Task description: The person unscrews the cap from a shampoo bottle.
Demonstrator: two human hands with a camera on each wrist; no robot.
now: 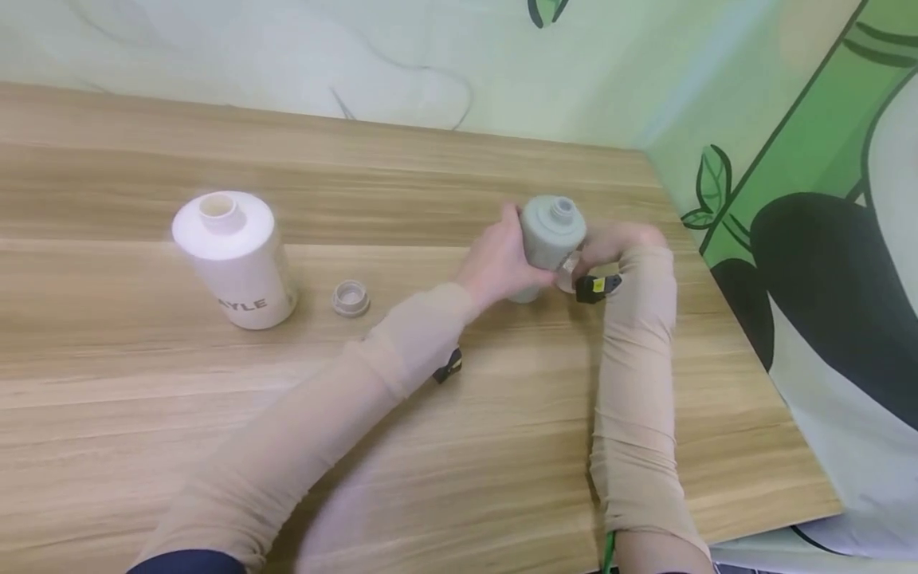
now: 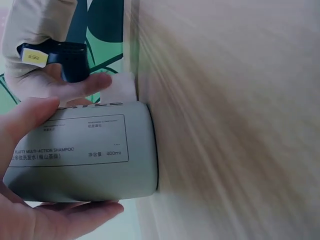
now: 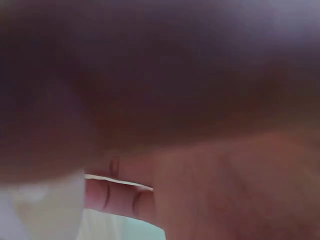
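My left hand [image 1: 505, 259] grips a grey-green shampoo bottle [image 1: 552, 227] round its body, thumb on one side and fingers on the other. The bottle's neck is uncapped, and its printed label faces the left wrist view. Close against the bottle's far right side, my right hand [image 1: 610, 243] holds a small whitish piece [image 1: 566, 273] in its fingers. That whitish piece [image 2: 120, 87] shows beyond the bottle in the left wrist view; I cannot tell what it is. In the right wrist view, curled fingers [image 3: 120, 197] appear beside something pale, with much of the picture dark and blurred.
A large white bottle [image 1: 251, 275] with an uncapped neck stands at the left of the wooden table [image 1: 466, 446]. Beside it lies a round pale cap [image 1: 351, 297]. Behind the table rises a pale green wall [image 1: 402, 64]; a painted wall borders the right edge.
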